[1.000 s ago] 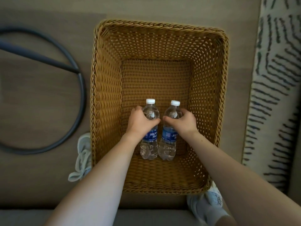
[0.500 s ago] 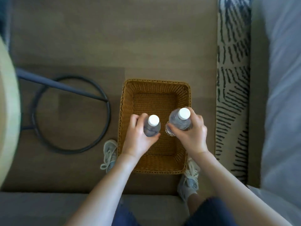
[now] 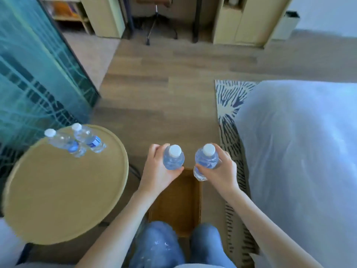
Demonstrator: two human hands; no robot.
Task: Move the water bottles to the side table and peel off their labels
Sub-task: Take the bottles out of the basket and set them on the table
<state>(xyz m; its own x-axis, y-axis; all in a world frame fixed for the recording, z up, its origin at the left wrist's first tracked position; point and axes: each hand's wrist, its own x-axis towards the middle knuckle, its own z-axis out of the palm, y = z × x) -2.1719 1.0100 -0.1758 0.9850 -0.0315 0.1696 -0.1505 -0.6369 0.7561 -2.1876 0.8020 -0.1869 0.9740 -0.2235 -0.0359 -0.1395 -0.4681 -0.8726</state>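
Left hand point(image 3: 157, 171) gripping the left bottle point(image 3: 173, 160) and right hand point(image 3: 222, 171) gripping the right bottle point(image 3: 206, 160), both upright above the basket point(image 3: 173, 207), beside the table point(image 3: 58, 190) bearing two labelled bottles point(image 3: 64, 143); if full, probably weighty, thin-walled and slick, so best grasped round the body.

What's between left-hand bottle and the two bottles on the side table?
Head view: nothing but bare side table top and a strip of wood floor between the left-hand bottle and those two bottles.
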